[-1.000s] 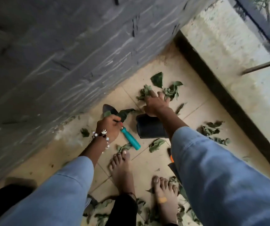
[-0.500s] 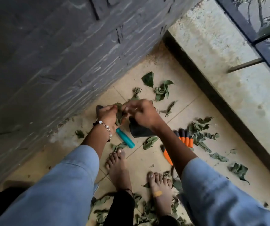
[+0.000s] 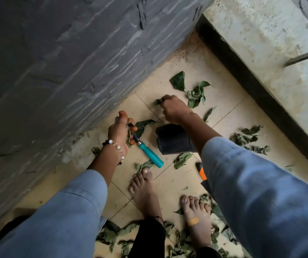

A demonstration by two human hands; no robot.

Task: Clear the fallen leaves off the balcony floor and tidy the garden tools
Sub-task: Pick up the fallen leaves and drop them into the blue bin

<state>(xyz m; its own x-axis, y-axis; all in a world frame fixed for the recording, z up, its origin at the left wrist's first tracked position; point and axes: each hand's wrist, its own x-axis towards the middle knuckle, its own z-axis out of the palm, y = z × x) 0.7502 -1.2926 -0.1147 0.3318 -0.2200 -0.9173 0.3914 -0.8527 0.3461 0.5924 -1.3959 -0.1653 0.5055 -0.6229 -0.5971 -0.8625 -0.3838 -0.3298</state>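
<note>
Left hand (image 3: 120, 130) grips the trowel (image 3: 145, 148) by its blade end, leaves pressed against it, apparently as a scoop. Right hand (image 3: 174, 109) pinches a leaf (image 3: 158, 101) off the tiles. More leaves (image 3: 196, 94) lie beyond.

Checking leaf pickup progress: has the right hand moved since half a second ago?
Yes. The right hand moved away from the left hand, past the black pot, toward the far leaves.

Both arms reach down, sleeves blue. Left hand (image 3: 120, 132) fingers curled, thumb raised, beaded bracelet at wrist. Right hand (image 3: 174, 110) knuckles up, fingertips pinched. Bare feet below.
</note>
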